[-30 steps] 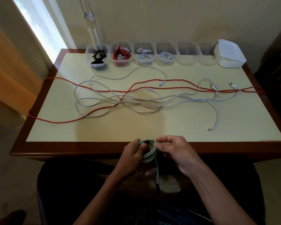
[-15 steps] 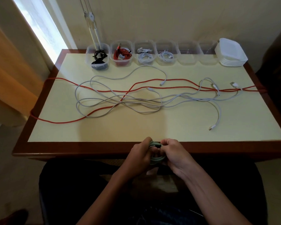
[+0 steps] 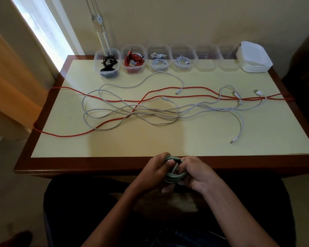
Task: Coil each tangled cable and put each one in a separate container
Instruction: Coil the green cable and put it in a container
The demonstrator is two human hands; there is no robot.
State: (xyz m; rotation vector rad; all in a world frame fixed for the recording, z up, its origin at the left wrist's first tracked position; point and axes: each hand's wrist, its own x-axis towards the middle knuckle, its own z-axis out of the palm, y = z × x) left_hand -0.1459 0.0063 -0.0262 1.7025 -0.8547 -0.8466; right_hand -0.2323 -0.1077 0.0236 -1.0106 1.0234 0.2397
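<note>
A pale green coiled cable (image 3: 175,172) sits between both hands just in front of the table's near edge. My left hand (image 3: 154,170) grips its left side and my right hand (image 3: 197,173) grips its right side, fingers curled round the loops. A long red cable (image 3: 194,88) and several white cables (image 3: 150,113) lie tangled across the table. At the back stands a row of clear containers: one with a black cable (image 3: 108,64), one with a red cable (image 3: 133,60), two with white cables (image 3: 159,59), and two empty ones (image 3: 205,58).
A stack of white lids (image 3: 254,58) stands at the back right. The table (image 3: 168,143) has a dark wooden rim. A white lamp stem (image 3: 101,31) rises at the back left. The red cable hangs over both side edges.
The loose tail that hung below the coil is now gathered in. My right hand has closed in on the coil, and both hands now grip it tightly together.
</note>
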